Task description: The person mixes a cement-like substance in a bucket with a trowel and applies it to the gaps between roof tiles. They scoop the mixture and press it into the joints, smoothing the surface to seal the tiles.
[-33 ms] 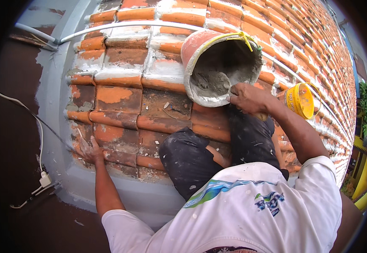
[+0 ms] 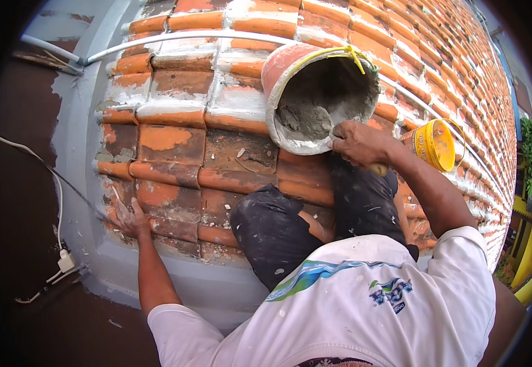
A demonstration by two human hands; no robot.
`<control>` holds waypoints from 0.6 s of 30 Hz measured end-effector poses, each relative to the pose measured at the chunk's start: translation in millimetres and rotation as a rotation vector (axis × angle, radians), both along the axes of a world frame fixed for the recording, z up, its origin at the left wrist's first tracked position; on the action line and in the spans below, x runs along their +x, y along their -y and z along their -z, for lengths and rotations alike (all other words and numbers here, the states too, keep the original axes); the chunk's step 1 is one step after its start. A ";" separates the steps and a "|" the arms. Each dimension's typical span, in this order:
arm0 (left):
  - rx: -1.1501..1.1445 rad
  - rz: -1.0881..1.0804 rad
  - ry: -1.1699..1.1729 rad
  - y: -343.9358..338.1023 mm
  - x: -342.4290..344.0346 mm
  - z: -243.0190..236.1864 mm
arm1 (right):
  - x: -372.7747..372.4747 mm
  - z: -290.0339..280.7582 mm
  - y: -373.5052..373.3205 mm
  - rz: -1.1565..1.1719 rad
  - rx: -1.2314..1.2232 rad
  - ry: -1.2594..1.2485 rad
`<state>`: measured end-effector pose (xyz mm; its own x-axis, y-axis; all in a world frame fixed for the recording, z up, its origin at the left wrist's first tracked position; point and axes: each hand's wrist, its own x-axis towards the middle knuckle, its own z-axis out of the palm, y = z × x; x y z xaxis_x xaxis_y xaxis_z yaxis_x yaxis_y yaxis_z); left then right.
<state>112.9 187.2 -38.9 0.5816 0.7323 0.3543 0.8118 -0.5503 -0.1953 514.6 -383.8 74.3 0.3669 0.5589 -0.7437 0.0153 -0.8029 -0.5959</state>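
Mortar, grey and wet-looking, sits heaped inside the red bucket, and that bucket is tipped over on the roof tiles, its mouth facing the person! Right at the bucket's lower rim, here's the right hand, fingers closed in a firm wrap round a tool handle, the tan butt poking out below the fist; the tool's working end is hard to make out against the grey. A yellow tie loops along the bucket's upper edge, knotted at the top. Just below the bucket, dark trousers, flecked with pale spots, the knees bent, and below them the white shirt fills the view. Now well off to the bucket's lower left, the left hand is down at the edge of the tiles, open with fingers spread; a thin dark cord runs up to it, and whether the fingers touch that cord, I cannot tell. Over to the bucket's right, a small yellow pail leans on its side on the tiles. Behind the bucket passes a white pipe, showing on both sides of it. Far left of the bucket, a grey-coated band borders the tiles, and a white connector lies lower down; far right, green foliage.
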 end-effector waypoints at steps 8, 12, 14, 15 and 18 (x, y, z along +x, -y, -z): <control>0.006 0.014 0.045 1.7 6.9 1.6 | -13.8 -27.6 46.6 0.378 0.258 -0.618; 0.023 -0.059 0.030 5.9 8.5 0.9 | -38.1 -66.8 64.0 0.344 0.471 -0.738; 0.018 -0.054 0.054 7.3 9.5 -1.0 | -51.1 -76.8 40.3 0.302 0.483 -0.776; 0.007 -0.062 0.053 8.4 10.3 -1.9 | -57.9 -76.9 17.1 0.316 0.540 -0.801; -0.001 -0.056 0.080 12.7 11.4 -4.8 | -74.0 -61.6 -82.4 0.273 0.715 -0.649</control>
